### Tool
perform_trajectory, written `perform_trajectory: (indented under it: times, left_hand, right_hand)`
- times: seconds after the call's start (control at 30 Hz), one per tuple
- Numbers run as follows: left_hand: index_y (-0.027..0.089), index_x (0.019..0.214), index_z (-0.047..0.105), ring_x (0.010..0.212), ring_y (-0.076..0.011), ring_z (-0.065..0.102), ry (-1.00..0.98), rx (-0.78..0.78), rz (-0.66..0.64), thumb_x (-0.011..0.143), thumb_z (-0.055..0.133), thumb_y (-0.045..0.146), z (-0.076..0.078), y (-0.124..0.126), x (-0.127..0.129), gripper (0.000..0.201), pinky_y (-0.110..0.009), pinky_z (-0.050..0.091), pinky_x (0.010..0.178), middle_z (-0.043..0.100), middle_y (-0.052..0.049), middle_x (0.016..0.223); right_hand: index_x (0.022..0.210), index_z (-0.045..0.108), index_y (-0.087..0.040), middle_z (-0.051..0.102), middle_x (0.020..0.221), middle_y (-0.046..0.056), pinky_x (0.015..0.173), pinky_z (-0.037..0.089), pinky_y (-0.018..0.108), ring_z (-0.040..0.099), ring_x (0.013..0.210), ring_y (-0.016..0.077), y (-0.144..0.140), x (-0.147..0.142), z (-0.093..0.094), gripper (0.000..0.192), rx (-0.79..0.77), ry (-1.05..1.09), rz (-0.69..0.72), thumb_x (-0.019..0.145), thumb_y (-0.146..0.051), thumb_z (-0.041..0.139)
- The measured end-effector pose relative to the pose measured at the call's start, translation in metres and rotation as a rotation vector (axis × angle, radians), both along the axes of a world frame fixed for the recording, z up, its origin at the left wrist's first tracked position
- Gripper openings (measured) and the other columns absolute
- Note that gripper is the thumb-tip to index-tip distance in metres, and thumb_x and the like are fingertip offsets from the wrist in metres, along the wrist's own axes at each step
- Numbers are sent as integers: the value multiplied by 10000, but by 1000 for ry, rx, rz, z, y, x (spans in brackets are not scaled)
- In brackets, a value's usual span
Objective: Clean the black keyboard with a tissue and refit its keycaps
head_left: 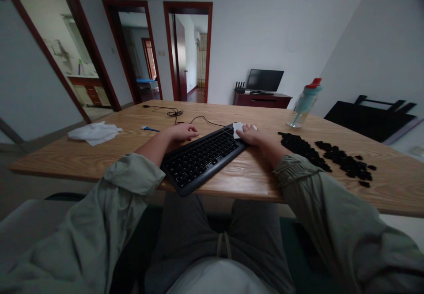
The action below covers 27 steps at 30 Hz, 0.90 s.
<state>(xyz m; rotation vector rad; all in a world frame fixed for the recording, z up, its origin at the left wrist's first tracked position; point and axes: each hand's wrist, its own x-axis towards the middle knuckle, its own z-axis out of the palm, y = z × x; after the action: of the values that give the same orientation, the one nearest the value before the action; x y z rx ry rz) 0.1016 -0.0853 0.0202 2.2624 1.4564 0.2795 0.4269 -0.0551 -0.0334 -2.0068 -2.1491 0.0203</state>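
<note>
- Fingers of left hand (181,133) curled loosely, resting at keyboard's (202,157) far left edge.
- Right hand (249,135) flat, pressing white cloth (237,128) onto keyboard's far corner.
- Both forearms stretched forward.

Both arms reach forward; left hand (183,132) curled, right hand (251,135) flat.

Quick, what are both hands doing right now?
Left hand: loosely curled, resting at the keyboard edge, holding nothing.
Right hand: pressing a white cloth onto the keyboard corner.

No text, label, brand or number can be read anywhere. The keyboard (202,156) shows no legible key markings.
</note>
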Motion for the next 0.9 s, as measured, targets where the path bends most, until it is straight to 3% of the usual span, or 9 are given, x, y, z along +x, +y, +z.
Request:
perform_trajectory:
  times: [0.2,0.33,0.43,0.53,0.73,0.9]
  left_hand:
    - [183,918,647,783,-172,619,11,0,-62,779,541,465,-3,14,-2,332,-246,454,639,696,-70,962]
    - [188,852,629,640,-140,547,-120,-74,-13,788,562,434,-7,21,-6,264,-246,423,564,661,-47,825]
    - [188,926,600,538,-115,465,-199,-110,63,852,495,464,-13,25,-9,304,-240,364,483,606,-28,752]
    - [183,1010,567,483,-92,412,-265,-136,105,896,447,478,-17,29,-11,338,-223,314,442,566,-13,733]
    - [185,1022,571,464,-80,404,-295,-184,132,893,498,471,-15,23,-10,321,-216,298,438,552,-1,722]
    - [175,922,580,504,-108,449,-387,-186,106,885,513,429,-16,19,-11,265,-237,355,462,550,-8,683]
  right_hand:
    - [1493,331,-78,300,1544,196,1157,210,478,253,1444,310,-36,-55,8,688,5,-94,377,981,-514,184]
    - [1502,328,-102,300,1546,177,1155,201,522,247,1444,330,-88,-119,16,723,48,-66,624,973,-574,191]
    - [1502,315,-73,265,1556,187,1171,183,493,238,1450,313,-133,-166,19,777,75,-23,823,963,-615,176]
    - [1491,316,-32,293,1542,212,1181,158,469,239,1450,308,-168,-196,21,820,112,17,982,956,-643,198]
    - [1491,314,-28,300,1538,208,1183,165,466,236,1452,299,-183,-197,24,797,84,25,1058,968,-623,230]
    - [1501,328,-103,313,1551,139,1191,149,474,211,1463,265,-134,-161,20,685,112,-16,1068,1002,-549,182]
